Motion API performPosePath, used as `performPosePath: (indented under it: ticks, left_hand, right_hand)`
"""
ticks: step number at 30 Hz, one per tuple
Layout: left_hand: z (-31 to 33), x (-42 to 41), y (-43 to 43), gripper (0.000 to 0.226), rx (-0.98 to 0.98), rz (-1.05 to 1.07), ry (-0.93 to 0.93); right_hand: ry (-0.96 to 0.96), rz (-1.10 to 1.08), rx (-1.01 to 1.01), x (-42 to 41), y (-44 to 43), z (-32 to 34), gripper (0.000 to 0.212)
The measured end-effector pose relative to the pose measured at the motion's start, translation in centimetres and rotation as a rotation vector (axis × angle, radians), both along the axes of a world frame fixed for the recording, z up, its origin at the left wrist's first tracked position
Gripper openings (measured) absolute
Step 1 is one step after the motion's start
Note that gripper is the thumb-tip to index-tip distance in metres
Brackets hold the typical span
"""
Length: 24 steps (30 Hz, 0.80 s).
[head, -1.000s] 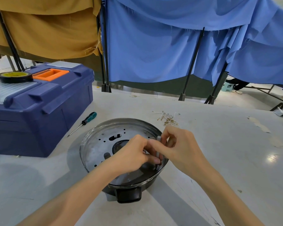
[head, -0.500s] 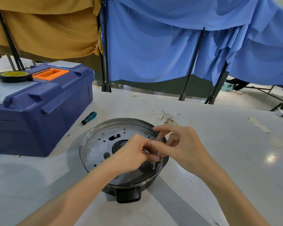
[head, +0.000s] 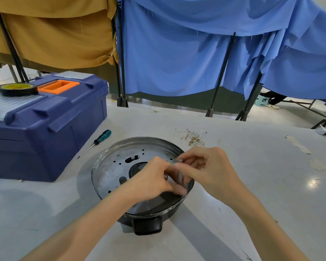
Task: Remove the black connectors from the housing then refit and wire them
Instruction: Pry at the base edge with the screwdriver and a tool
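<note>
head | housing [head: 119, 166]: round black shell, perforated grey metal plate inside, on table [head: 262, 176] beside blue toolbox [head: 45, 129] | right hand [head: 213, 170] pinches slim grey rod [head: 180, 174] upright at housing's right rim | left hand [head: 151, 179] fingers curled beside rod, grasp unclear

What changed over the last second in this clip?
The right hand spread its fingers half a second ago, then curled them back round the grey rod, gripping it upright again. The left hand stayed at the rod's lower end in the housing. The screwdriver, toolbox and tape did not move.
</note>
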<state>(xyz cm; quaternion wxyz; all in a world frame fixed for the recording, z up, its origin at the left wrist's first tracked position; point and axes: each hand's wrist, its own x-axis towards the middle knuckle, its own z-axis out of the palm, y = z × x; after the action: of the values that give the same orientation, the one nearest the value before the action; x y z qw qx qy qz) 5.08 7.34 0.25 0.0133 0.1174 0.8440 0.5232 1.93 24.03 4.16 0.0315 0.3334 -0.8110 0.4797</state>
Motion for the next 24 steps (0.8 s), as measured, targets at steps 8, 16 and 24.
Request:
performPosePath:
  ticks: [8,16,24]
  left_hand:
    - [-0.23,-0.25,0.07,0.018,-0.006,0.016,-0.005]
    - [-0.04,0.02,0.3,0.016,0.031,-0.017,0.016]
    - [-0.25,-0.14,-0.13,0.024,-0.013,0.023,-0.018]
  right_hand:
    - [0.064,-0.026,0.089,-0.07,-0.35,-0.02,0.01]
    - [0.044,-0.136,0.024,0.08,-0.76,-0.58,0.022]
    - [0.065,-0.004,0.054,0.13,-0.21,-0.18,0.006]
